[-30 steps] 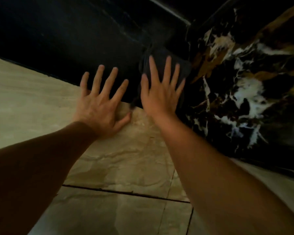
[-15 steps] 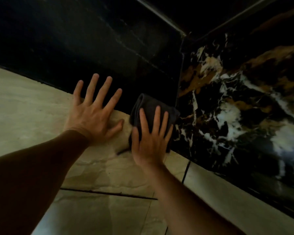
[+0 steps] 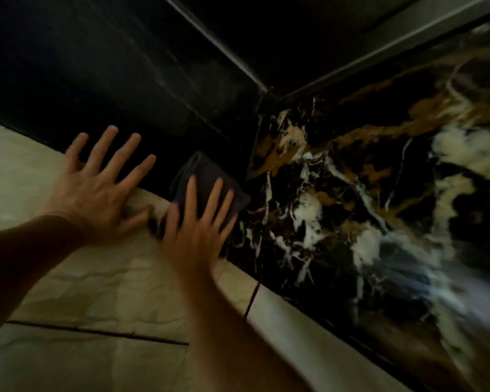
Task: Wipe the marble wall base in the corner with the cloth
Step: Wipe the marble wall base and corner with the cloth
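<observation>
A dark folded cloth (image 3: 209,172) is pressed against the black marble wall base (image 3: 159,89) just left of the corner seam. My right hand (image 3: 195,230) lies flat on the cloth with fingers spread, holding it to the stone at the bottom edge, where wall meets floor. My left hand (image 3: 99,190) rests flat and empty on the beige floor tile beside it, fingertips reaching onto the dark base. The right-hand wall base (image 3: 365,193) is black marble with white and gold veins.
Beige floor tiles (image 3: 102,292) with dark grout lines fill the lower left. A raised ledge (image 3: 229,52) runs along the top of both base panels and meets at the corner. The scene is dim and slightly blurred.
My right hand has slid the cloth down the left wall base from high up to the floor edge near the corner. The left hand stayed planted on the floor.
</observation>
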`<control>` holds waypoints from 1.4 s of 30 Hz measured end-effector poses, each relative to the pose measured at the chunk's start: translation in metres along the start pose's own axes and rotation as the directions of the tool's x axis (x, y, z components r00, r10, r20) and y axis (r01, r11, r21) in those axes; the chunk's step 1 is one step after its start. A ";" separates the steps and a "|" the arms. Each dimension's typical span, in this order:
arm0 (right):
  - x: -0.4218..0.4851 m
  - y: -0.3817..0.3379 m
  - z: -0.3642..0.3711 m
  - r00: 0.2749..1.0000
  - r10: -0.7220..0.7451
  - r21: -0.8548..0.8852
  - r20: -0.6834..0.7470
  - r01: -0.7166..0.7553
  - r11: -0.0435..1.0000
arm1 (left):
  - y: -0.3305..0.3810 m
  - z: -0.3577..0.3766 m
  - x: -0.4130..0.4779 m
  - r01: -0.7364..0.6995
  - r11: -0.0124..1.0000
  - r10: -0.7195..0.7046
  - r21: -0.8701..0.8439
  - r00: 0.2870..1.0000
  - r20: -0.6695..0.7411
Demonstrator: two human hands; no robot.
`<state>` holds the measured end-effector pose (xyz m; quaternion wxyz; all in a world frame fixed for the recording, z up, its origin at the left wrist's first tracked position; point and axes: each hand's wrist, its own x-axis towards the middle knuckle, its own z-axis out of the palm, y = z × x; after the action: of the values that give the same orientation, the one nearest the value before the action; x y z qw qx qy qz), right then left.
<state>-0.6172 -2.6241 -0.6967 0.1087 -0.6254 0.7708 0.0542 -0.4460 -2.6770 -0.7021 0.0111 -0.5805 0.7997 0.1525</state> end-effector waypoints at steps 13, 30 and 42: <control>0.172 -0.034 -0.038 0.981 -0.188 0.055 0.050 0.185 0.981 | -0.002 0.012 0.001 -0.029 0.998 0.022 -0.056 0.993 -0.116; -0.101 0.016 0.013 0.977 -0.055 0.021 0.208 0.052 0.998 | 0.002 0.009 -0.008 -0.019 1.000 0.019 0.016 1.000 -0.015; -0.153 0.075 0.009 0.990 0.059 0.308 0.127 -0.096 0.946 | 0.130 0.013 -0.108 -0.170 0.973 0.186 -0.157 0.978 0.095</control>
<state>-0.6600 -2.4600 -0.6737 0.2491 -0.5652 0.7859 -0.0284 -0.5341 -2.5371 -0.6634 -0.0019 -0.4966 0.8332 0.2433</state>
